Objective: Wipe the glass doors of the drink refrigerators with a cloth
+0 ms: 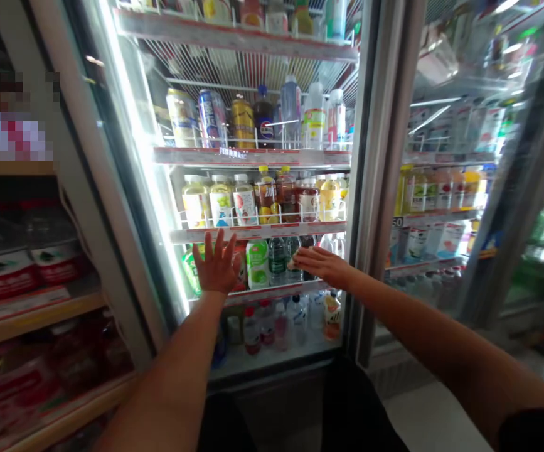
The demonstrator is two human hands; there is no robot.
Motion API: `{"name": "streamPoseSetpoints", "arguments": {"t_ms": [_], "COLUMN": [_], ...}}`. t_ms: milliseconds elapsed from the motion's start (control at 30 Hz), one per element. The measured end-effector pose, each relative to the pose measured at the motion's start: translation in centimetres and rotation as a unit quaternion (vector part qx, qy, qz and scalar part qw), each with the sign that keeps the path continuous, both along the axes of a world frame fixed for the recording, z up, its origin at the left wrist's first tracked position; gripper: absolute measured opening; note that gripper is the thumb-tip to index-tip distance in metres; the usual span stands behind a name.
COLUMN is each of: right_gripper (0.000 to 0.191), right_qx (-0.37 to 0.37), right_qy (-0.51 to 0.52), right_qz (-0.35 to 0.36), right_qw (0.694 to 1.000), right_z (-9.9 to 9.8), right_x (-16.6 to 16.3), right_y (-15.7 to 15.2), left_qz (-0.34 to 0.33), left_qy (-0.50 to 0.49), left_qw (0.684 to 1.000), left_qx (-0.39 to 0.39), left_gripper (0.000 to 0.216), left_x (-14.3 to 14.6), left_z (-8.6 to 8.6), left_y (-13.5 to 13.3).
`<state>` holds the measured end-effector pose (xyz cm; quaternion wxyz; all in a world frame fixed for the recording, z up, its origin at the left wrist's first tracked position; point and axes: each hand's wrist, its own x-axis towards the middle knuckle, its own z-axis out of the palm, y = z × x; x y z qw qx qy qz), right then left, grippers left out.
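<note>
In front of the lit drinks fridge (pixel 253 231), my left hand (pixel 216 263) is raised with its fingers spread and palm turned toward the shelves. It holds nothing. Behind it are green-labelled packs and bottles on a lower shelf. My right hand (pixel 323 265) reaches in from the right, fingers stretched together over a small pale cloth (pixel 293 263), mostly hidden under the fingertips. A green-capped row of clear bottles (pixel 277 256) and a green-and-white bottle (pixel 256 263) stand behind, between the hands. Faint reflections suggest a glass pane here; whether either hand touches it I cannot tell.
Shelves above hold juice bottles (pixel 330 196), tea bottles and cans (pixel 242 122). Bottles (pixel 251 329) line the bottom. A metal door frame (pixel 379 163) separates a second fridge on the right. At left, wooden-edged shelves (pixel 36 317) carry packed goods. My dark-clothed legs show below.
</note>
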<state>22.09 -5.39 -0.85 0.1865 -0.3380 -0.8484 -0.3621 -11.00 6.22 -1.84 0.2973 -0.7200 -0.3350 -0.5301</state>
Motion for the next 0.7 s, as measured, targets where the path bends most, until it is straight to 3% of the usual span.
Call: {"name": "streamPoseSetpoints", "arguments": {"t_ms": [167, 333, 500, 700], "right_gripper": [0.066, 0.067, 0.068, 0.068], "right_qx": [0.108, 0.012, 0.102, 0.015], "right_qy": [0.203, 0.006, 0.181, 0.045], "right_qz": [-0.086, 0.003, -0.07, -0.022], "right_qw": [0.969, 1.0, 0.976, 0.999], "right_z": [1.1, 0.3, 1.3, 1.6], "right_x": [-0.1, -0.4, -0.5, -1.7], "right_y": [0.3, 0.2, 0.3, 0.1], "left_qz": [-0.008, -0.008, -0.003, -0.015], "left_qy": [-0.006, -0.015, -0.005, -0.014], "left_qw": [1.0, 1.0, 1.0, 1.0], "left_qx": [-0.013, 0.0, 0.019, -0.002], "left_gripper": [0.056, 0.053, 0.053, 0.052], "left_x": [0.0, 0.0, 0.0, 0.0], "left_z": [0.1, -0.1, -0.1, -0.1], "left_y": [0.0, 0.1, 0.2, 0.1]}}
